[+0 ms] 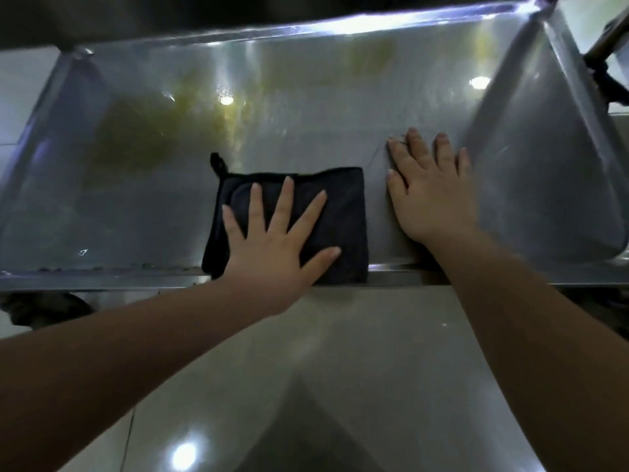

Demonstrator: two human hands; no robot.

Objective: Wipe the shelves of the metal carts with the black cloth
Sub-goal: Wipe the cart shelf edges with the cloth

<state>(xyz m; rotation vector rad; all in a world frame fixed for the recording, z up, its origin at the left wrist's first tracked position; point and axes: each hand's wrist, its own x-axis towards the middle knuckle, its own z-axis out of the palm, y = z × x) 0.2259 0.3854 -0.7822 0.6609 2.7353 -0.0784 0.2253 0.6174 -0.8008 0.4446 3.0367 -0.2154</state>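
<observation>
The folded black cloth [343,212] lies flat on the metal shelf [306,114] of the cart. Its near edge meets the shelf's front rim [102,279], and a small hanging loop [218,163] sticks out from its corner at 11 o'clock. The left hand [272,240] presses on the cloth with fingers straight and spread wide — palm over the cloth's 7 o'clock part, thumb pointing toward 3 o'clock. Just beside the cloth, at its 3 o'clock, the right hand [429,195] lies flat on the bare steel, fingers straight and only slightly parted, a strip of metal between it and the cloth. A yellowish-green smear [136,131] spreads over the shelf toward 10 o'clock of the cloth, and dark specks [95,268] line the front rim at its 9 o'clock. Glossy floor tiles [357,352] show at 6 o'clock, below the rim.
</observation>
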